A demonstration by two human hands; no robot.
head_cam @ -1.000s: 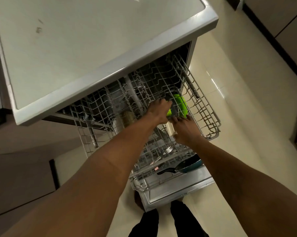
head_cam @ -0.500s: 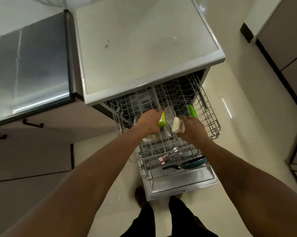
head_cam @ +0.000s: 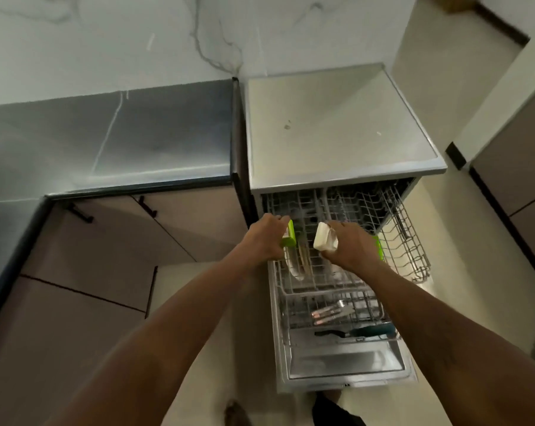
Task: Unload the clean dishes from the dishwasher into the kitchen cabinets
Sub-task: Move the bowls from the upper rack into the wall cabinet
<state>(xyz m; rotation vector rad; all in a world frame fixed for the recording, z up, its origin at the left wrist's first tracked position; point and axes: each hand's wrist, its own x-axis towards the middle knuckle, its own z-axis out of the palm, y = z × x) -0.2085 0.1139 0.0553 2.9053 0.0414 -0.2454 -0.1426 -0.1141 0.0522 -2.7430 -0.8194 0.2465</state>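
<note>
Dishwasher [head_cam: 337,133] open; hands [head_cam: 267,238] [head_cam: 350,245] half-hide green item [head_cam: 288,240], white item [head_cam: 322,241].

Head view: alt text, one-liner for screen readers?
The left hand grips a green item and the right hand a cream item above the pulled-out upper dishwasher rack. Cutlery and a teal pan lie in the lower rack.

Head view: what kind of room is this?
Probably a home kitchen: an open dishwasher with its wire rack pulled out, a shiny countertop, and cabinets underneath it.
</note>
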